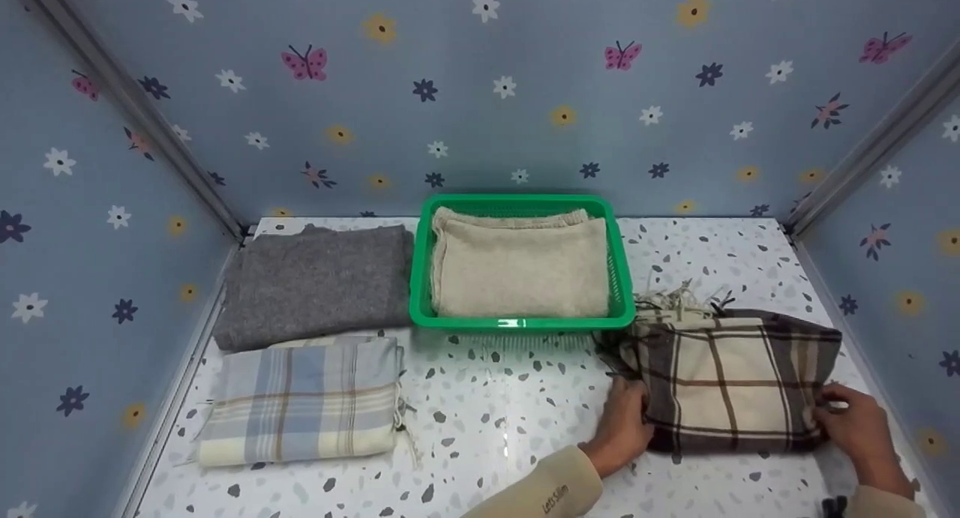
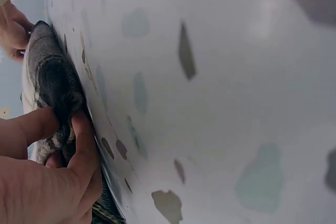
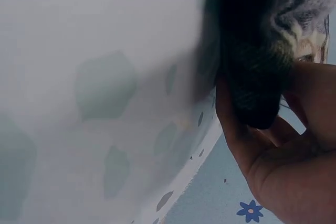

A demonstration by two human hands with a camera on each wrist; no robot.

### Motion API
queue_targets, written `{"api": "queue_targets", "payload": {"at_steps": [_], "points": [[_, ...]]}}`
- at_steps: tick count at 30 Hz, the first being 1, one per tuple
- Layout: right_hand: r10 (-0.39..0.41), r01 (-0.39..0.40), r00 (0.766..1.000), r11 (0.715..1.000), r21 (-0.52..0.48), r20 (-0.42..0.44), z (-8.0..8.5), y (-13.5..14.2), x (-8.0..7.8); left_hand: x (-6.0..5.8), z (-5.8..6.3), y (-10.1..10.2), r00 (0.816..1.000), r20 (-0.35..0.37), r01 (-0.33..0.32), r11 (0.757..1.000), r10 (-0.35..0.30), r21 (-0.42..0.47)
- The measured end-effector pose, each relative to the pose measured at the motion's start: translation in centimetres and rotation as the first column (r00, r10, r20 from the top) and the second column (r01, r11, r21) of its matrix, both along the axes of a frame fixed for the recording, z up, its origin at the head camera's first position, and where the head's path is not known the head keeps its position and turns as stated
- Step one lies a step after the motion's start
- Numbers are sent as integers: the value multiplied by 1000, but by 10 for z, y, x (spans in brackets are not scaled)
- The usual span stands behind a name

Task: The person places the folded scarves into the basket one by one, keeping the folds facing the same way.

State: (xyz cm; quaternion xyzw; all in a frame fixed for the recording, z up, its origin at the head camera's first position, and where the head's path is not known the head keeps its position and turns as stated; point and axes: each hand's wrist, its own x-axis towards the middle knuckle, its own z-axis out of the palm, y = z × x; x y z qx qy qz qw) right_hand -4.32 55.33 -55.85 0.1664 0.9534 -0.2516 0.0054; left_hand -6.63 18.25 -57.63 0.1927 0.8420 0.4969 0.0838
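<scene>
A folded plaid scarf (image 1: 739,375) in cream, brown and black lies at the right of the table, its fringe bunched at the back left. My left hand (image 1: 624,428) grips its left edge; in the left wrist view the thumb and fingers (image 2: 84,145) pinch the dark cloth close to the tabletop. At the opposite edge, my right hand (image 1: 859,432) holds the near right corner. The right wrist view has the fingers (image 3: 236,135) under the dark fold, with the thumb on the other side.
A green basket (image 1: 523,323) holding a folded beige cloth (image 1: 525,270) stands at the back middle. Left of it lie a folded grey cloth (image 1: 322,282) and, nearer, a folded blue and cream plaid cloth (image 1: 300,402). Patterned walls (image 1: 465,113) enclose the speckled table (image 1: 480,428).
</scene>
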Motion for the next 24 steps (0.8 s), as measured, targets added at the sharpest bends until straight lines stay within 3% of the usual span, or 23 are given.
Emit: {"api": "queue_targets", "payload": {"at_steps": [7,10,17,24], "points": [[-10,14,994,999,-30,107,5,-3,1,2,6,-1,992,125,34,998,-27,-49],[9,-4,991,999,-40,136,8,-2,0,3,7,-1,989,148,38,997,-27,-73],[102,-104,984,995,7,148,11,0,-1,8,6,-5,985,165,66,992,-48,-104],[190,-191,970,982,-5,151,11,-3,-1,11,7,-12,960,275,81,990,-46,-119]]}}
